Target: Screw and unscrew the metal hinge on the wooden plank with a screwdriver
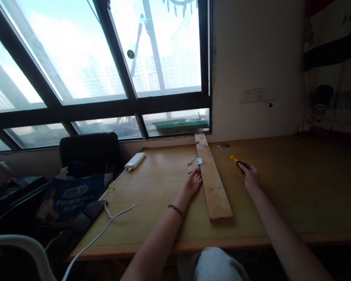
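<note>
A long wooden plank [215,189] lies on the table, running from near the window sill toward me. At its left edge sits a small wooden block [190,168]. A metal hinge [199,161] bridges the block and the plank, its leaves lying on both. My left hand [194,182] is closed at the block's near corner, fingers curled against the plank's left side; part of its grip is hidden. To the right of the plank, my right hand [251,176] grips a yellow and black screwdriver [234,159] by its handle. The screwdriver's tip points up and left, apart from the hinge.
The wooden table [158,214] stands against the window and wall. A white power bank [135,160] with a white cable [117,214] lies at the left. Beyond the table's left edge are a black chair [90,150] and a blue bag [73,195]. Wall sockets [253,95] are at the right.
</note>
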A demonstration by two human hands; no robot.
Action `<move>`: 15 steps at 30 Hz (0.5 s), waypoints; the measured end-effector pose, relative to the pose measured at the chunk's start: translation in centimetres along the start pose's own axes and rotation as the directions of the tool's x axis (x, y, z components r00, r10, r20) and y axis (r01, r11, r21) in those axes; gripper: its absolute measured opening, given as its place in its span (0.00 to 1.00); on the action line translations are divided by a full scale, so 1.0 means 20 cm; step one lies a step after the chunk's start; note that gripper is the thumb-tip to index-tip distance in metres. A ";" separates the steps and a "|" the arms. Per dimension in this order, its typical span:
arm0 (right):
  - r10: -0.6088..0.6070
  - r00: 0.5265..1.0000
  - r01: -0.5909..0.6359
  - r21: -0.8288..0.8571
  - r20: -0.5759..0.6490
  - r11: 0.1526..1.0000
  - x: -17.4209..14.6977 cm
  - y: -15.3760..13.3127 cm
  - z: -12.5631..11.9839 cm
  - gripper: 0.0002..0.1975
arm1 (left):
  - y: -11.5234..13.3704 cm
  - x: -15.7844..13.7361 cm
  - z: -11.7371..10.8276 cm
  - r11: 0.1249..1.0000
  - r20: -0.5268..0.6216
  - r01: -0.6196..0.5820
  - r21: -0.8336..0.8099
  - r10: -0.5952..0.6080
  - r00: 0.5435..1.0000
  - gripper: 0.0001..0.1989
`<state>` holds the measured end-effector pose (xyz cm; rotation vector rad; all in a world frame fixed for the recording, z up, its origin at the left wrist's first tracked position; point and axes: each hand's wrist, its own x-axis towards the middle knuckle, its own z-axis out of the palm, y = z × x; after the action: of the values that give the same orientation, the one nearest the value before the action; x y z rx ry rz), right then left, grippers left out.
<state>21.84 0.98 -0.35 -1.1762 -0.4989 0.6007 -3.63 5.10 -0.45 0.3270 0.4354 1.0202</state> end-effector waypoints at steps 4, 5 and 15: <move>0.288 0.935 -0.354 0.476 0.208 0.805 0.01 -0.02 -0.02 0.20 | 0.00 0.09 0.00 0.998 -0.040 -0.027 -0.050 0.025 0.999 0.10; 0.303 0.920 -0.391 0.521 0.249 0.759 0.01 -0.02 -0.02 0.19 | 0.00 0.12 0.01 0.997 -0.037 -0.030 -0.070 0.028 0.999 0.11; 0.295 0.897 -0.440 0.607 0.329 0.662 -0.04 -0.07 0.01 0.15 | 0.02 0.28 0.04 0.989 -0.061 -0.099 -0.110 0.093 0.994 0.07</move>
<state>21.40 0.17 1.05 -0.5054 -0.1636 1.1594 -0.97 10.03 -0.58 0.2202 0.4138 1.1458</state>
